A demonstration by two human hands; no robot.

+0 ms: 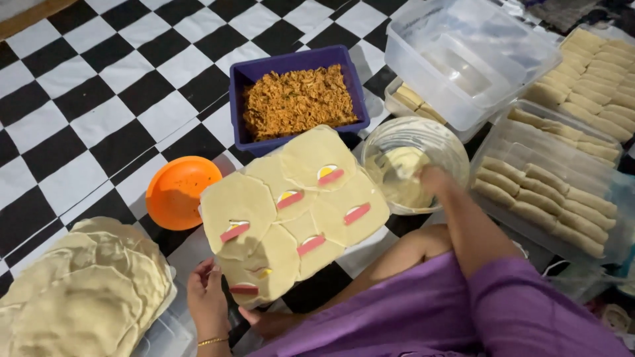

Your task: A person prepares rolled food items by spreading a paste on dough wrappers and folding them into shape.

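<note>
Six wrappers (291, 211), two hands (206, 299)

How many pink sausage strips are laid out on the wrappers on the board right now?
6 sausage strips, one per wrapper: far right, middle top, right, left, centre, nearest. None looks hidden, though overlapping wrappers could cover one.

Black-and-white checks cover the floor (99, 86). Far centre, a deep purple tub (246, 106) holds orange-brown shredded filling (297, 100). Left of centre sits a bright orange bowl (177, 190). Pale cream wrappers (238, 205) carry pink strips (357, 213) and yellow-and-white egg slices (327, 172). At right, beige rolls (542, 198) fill clear boxes; near, a purple garment (430, 311).
</note>
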